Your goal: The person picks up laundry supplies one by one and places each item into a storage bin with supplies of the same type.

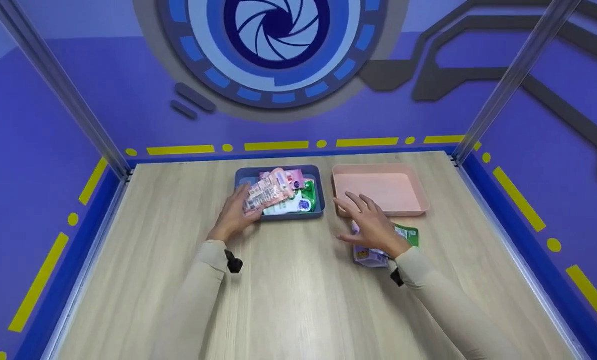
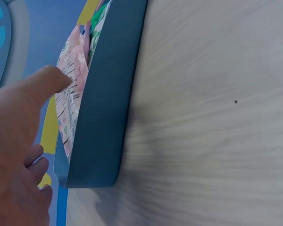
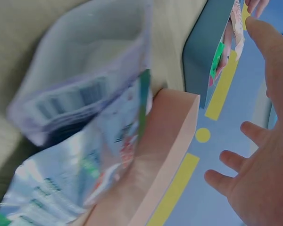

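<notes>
My left hand (image 1: 235, 215) is at the left end of a blue tray (image 1: 320, 192), its thumb (image 2: 49, 82) against a pink printed packet (image 1: 268, 191). The packet appears pinched at its left end; the index finger is hidden in the left wrist view. It lies tilted over a green-and-white packet (image 1: 291, 204) and a pink-purple one (image 1: 294, 176). My right hand (image 1: 376, 227), fingers spread and holding nothing, hovers above a purple pouch (image 1: 371, 258) and a green-edged packet (image 1: 411, 235), by the front edge of a pink tray (image 1: 388, 190).
Both trays stand side by side on a wooden table (image 1: 288, 300), with a narrow gap between them. The purple pouch and the green-edged packet lie in front of the pink tray. Blue-purple walls (image 1: 288, 130) with metal posts enclose the table's back and sides.
</notes>
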Demonstrator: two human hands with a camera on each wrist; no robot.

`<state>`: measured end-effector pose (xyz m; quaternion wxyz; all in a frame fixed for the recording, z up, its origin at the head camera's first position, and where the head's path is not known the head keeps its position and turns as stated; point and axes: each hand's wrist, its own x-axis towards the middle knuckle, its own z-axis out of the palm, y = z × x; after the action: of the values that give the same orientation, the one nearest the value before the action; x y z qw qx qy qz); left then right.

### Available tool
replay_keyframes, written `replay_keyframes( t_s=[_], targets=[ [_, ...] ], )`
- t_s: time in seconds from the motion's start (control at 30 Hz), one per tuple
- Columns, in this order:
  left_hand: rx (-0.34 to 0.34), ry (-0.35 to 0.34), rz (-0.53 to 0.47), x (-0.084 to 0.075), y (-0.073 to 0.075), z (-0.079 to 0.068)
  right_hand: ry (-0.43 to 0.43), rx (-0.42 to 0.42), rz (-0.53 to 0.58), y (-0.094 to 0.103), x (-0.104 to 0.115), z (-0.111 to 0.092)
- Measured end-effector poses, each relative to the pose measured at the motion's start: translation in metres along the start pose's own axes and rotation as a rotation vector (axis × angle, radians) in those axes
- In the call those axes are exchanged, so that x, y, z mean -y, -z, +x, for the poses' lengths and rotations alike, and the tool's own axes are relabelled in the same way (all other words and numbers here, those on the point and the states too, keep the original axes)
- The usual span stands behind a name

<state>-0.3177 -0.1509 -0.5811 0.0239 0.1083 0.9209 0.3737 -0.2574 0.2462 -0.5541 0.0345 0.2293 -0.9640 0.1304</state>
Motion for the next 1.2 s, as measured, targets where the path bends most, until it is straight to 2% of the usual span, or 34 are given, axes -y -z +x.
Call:
replay_keyframes(
  t_s=[0.2,0.5,0.83,0.93,1.1,1.2],
  targets=[
    [-0.065,-0.065,0.015,-0.013,-0.011,0.004,-0.019,-0.006,0.023,-0.002,-0.011,-0.018],
    [-0.076,-0.184,0.048,-0.041,-0.030,0.014,-0.047,0.005,0.069,-0.004,-0.028,-0.041],
    [-0.021,-0.241,0.025,-0.073,-0.050,0.024,-0.023,-0.023,0.101,-0.004,-0.048,-0.060],
    [-0.010,-0.269,0.047,-0.081,-0.056,0.025,-0.026,-0.012,0.104,-0.006,-0.053,-0.064],
    [0.016,-0.316,0.092,-0.093,-0.066,0.028,-0.080,0.034,0.122,-0.007,-0.060,-0.074],
    [0.044,-0.318,0.132,-0.099,-0.073,0.030,-0.070,0.022,0.133,-0.009,-0.064,-0.079]
  ],
)
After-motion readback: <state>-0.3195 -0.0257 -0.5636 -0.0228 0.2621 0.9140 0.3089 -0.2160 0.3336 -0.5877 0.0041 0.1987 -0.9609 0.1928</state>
